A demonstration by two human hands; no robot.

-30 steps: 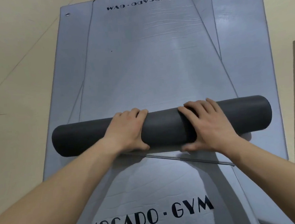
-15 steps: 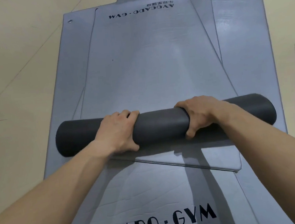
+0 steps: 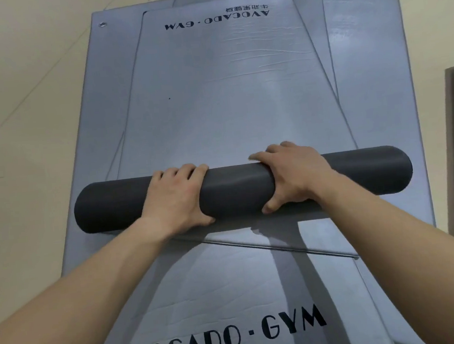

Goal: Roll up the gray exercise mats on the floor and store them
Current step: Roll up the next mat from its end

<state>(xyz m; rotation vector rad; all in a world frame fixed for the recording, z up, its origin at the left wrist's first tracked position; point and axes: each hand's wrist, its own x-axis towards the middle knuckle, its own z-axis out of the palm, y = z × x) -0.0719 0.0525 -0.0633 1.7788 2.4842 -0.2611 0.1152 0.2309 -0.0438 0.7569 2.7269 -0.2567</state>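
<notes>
Dark gray, the rolled part of the top mat (image 3: pixel 238 190) lies crosswise on the stacked gray mats (image 3: pixel 204 297). Your left hand (image 3: pixel 177 200) and right hand (image 3: pixel 295 177) each curl around it near the middle, thumbs on the near side. Push both palms forward evenly and tuck tight, so the ends run square along the flat stretch (image 3: pixel 227 89) ahead.

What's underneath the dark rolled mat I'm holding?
The roll sits on a flat gray mat whose near edge lies over a second mat printed AVOCADO GYM. The floor beneath them is covered.
</notes>
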